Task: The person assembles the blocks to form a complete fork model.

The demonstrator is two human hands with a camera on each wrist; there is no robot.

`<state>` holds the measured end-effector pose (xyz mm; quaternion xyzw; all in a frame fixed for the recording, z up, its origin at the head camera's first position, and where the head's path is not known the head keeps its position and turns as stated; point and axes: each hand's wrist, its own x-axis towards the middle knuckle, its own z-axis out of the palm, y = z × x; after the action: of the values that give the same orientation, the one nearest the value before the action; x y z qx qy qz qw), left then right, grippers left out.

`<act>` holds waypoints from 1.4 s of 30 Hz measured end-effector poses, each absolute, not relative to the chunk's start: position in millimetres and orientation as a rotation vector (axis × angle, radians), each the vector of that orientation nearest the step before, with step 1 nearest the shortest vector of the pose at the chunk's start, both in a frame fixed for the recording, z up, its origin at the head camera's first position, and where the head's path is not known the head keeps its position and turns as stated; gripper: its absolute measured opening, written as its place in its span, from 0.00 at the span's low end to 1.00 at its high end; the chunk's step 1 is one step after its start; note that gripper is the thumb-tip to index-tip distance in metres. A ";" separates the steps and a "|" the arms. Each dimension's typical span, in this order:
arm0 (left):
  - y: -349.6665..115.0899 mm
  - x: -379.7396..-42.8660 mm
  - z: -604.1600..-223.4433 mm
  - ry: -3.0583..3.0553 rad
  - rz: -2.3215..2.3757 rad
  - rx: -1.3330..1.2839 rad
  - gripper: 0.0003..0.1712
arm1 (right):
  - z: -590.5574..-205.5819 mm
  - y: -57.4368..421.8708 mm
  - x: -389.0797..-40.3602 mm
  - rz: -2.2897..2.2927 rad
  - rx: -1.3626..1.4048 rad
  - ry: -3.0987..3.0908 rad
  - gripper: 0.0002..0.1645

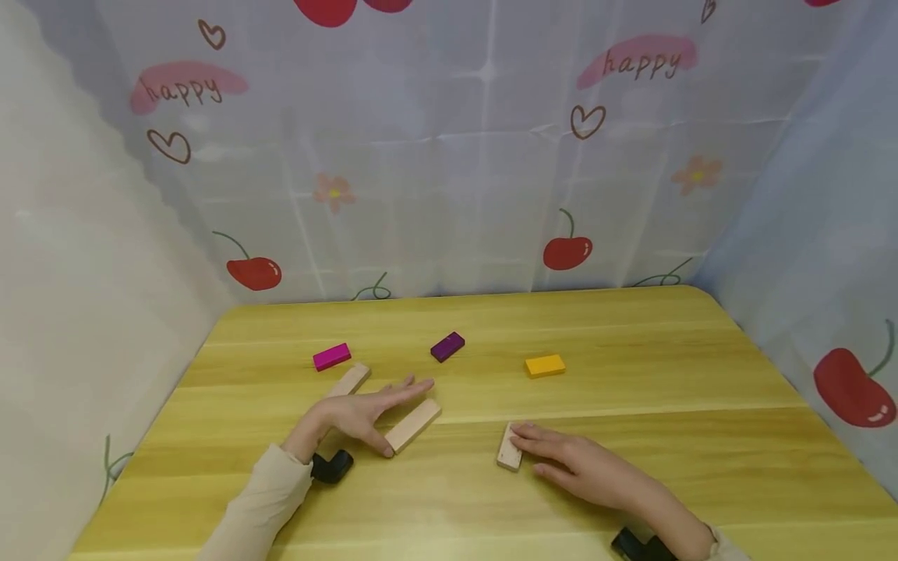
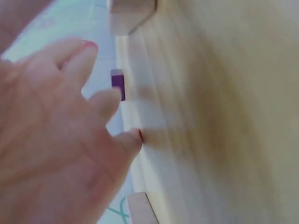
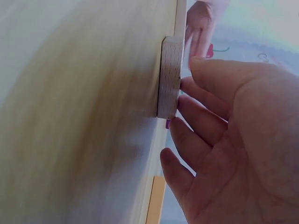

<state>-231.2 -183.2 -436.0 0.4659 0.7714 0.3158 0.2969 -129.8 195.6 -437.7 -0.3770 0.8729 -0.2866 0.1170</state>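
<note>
At the far left of the bench point(image 1: 701, 436) lies a magenta block point(image 1: 332, 357), with a pale wooden block point(image 1: 354, 378) just beside it, partly hidden by my left grip point(image 1: 361, 414). That grip is spread, fingers straight and pinching nothing, over and around a second pale block point(image 1: 415, 425); the thumb is at its near end, touching or not I cannot tell. A careless sweep could knock the half-hidden block askew, and closing off-centre could swivel the one under my fingers, a long, plain slab lying flat and slanting away to the right. Beyond it sits a dark purple block point(image 1: 447, 347). Right of centre lies a third pale block point(image 1: 508, 456), flat, with dark flecks in its grain; a yellow block point(image 1: 545, 366) lies farther back, well apart. My right grip point(image 1: 571, 463) rests relaxed fingertips on the third block, not clasping it; pushing from one side alone might make it skid or turn.
</note>
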 end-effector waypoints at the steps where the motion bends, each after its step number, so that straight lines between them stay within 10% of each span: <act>1: -182.4 -230.3 -436.7 2.034 0.839 1.251 0.59 | -438.1 195.6 -129.3 -0.832 -1.108 2.554 0.27; 42: -95.2 -159.4 -440.3 2.523 1.011 0.901 0.54 | -438.3 191.5 -125.1 -0.839 -1.086 2.603 0.27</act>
<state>-159.4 -95.2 -440.3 0.3116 0.8726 0.3496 0.1385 -125.1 191.5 -438.3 -0.3672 0.8801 -0.2839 0.0995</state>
